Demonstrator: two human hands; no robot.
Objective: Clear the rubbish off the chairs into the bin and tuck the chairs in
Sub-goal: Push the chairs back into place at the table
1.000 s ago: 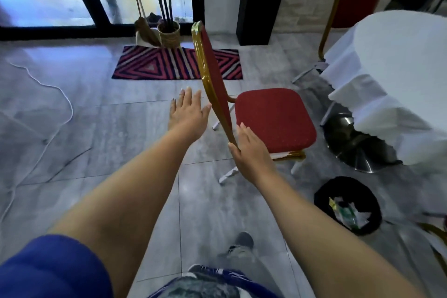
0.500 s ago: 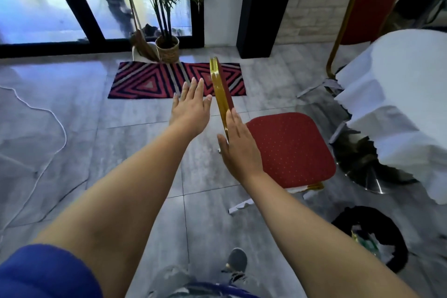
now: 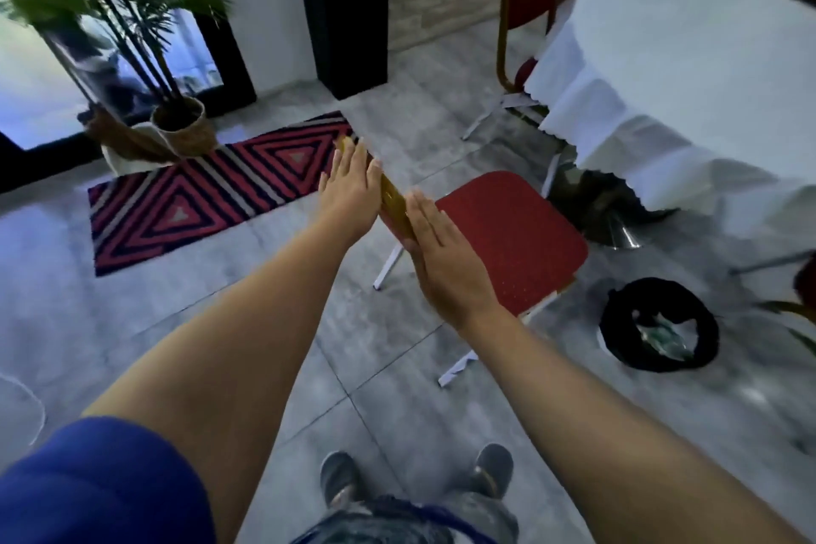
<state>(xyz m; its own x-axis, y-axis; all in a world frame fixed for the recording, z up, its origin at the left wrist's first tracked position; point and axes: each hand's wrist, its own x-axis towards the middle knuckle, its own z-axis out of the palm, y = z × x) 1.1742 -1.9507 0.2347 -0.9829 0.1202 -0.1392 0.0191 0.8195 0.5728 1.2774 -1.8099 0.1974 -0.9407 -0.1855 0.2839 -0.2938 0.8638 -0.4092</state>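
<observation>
On a tiled floor point(image 3: 397, 389), flat open hands (left point(image 3: 349, 194), right point(image 3: 441, 261)) flank the chair point(image 3: 508, 234) back ungripped; pushed, it could snag the worktop point(image 3: 684, 71) cloth.

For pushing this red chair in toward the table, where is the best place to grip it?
Grip the gold top rail of the backrest, coming from behind: the red chair already faces the table, and left hand and right hand flank that rail.

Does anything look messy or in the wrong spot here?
Yes. The red chair stands out on the floor, apart from the white table, not tucked in. The left hand and right hand lie flat against its gold back. Rubbish sits inside the black bin, where it belongs.
</observation>
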